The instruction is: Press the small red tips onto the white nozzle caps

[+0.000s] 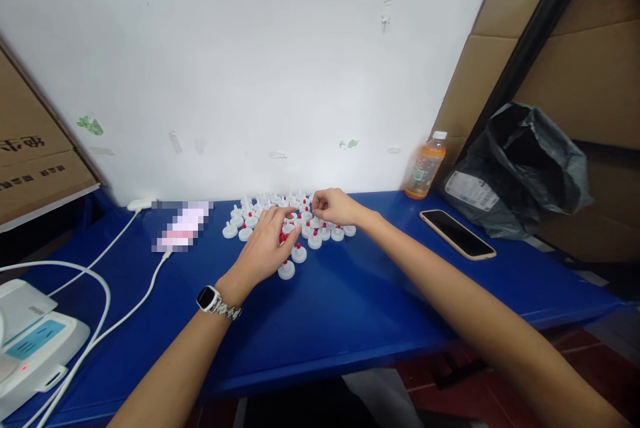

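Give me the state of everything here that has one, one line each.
Left hand: palm down on the caps, fingers open.
Right hand: fingers pinched shut above the caps.
Caps: upright, clustered on the table.
Bottle: upright, lid on.
Phone: flat, screen dark.
Watch: on left wrist, screen dark.
Bag: crumpled, leaning on cardboard.
White device: red light on.
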